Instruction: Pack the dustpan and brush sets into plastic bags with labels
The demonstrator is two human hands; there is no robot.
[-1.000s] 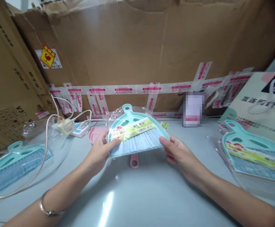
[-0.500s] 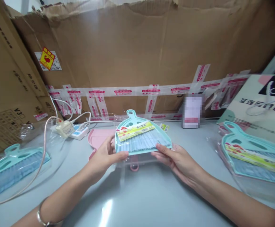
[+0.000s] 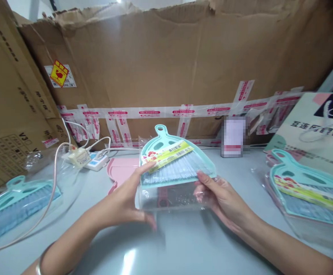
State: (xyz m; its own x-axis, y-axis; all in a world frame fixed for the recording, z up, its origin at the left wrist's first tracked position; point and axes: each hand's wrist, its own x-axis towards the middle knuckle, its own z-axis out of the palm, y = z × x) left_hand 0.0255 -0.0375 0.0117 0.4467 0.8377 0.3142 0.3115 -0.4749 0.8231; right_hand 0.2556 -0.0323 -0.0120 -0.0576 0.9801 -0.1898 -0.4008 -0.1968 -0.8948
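Observation:
A turquoise dustpan and brush set (image 3: 178, 168) in a clear plastic bag is held up over the table, handle upward, with pale blue bristles along its lower side. A yellow-green label (image 3: 173, 154) with red mushroom pictures crosses it at a slant. My right hand (image 3: 218, 193) pinches the set's lower right corner, thumb in front. At the left edge is my left hand (image 3: 132, 198), its index finger lying against the package near the label and its thumb stretched well away below. The bag's transparent lower part (image 3: 172, 200) hangs beneath the bristles.
A pink dustpan (image 3: 122, 170) lies behind my left hand. More packaged turquoise sets lie at the left (image 3: 19, 204) and right (image 3: 309, 187). A power strip (image 3: 96, 162), a cable (image 3: 54, 179), a phone (image 3: 232, 137) and a large carton (image 3: 155, 61) stand around the back.
My left thumb has come off the set's lower left corner and swung down, so the hand has spread. The set has risen slightly and tilted, still in my right hand.

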